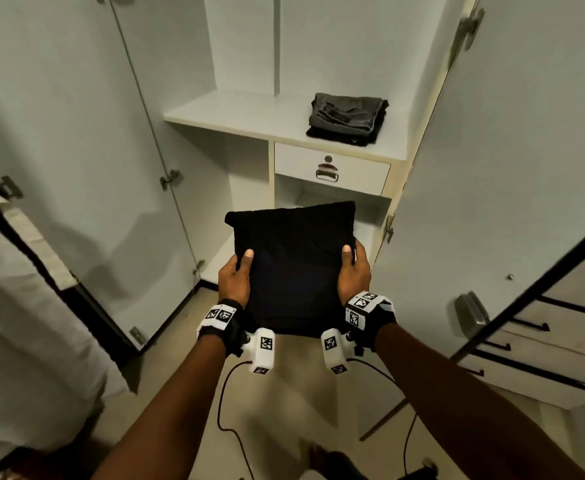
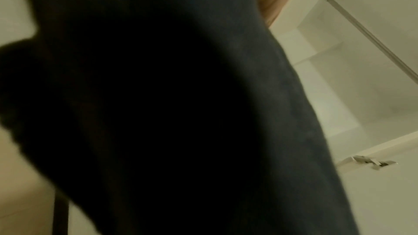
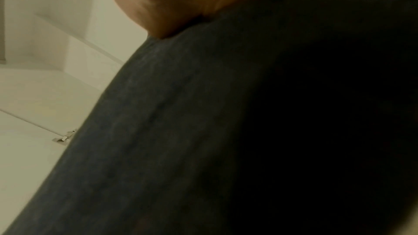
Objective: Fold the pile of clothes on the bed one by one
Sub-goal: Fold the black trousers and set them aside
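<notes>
Left hand (image 1: 234, 276) and right hand (image 1: 354, 271) are each clamping a side of the folded black fabric square (image 1: 292, 261), thumbs on top (keeping it flat), carrying it toward the folded grey jeans (image 1: 348, 118) sitting on the white wardrobe shelf (image 1: 235, 114).

Folded garment (image 1: 292, 268): plain black, no pattern; reads dark charcoal up close in both wrist views (image 2: 260, 113) (image 3: 181, 131).
Folded stack on far shelf (image 1: 348, 118): faded grey denim on top, a black piece beneath.
Wardrobe (image 1: 256, 116): white shelves and panels, cream edging; doors plain white.
Drawer (image 1: 332, 169): white front, silver metal handle.
Wrist bands (image 1: 220, 315): black straps with white blocks bearing black-and-white square markers.
Cables (image 1: 223, 403): black.
Floor (image 1: 284, 410): plain beige.
Chest at near right (image 1: 543, 341): cream fronts, black bar handles.
Bedding at near left (image 1: 24, 323): white.
</notes>
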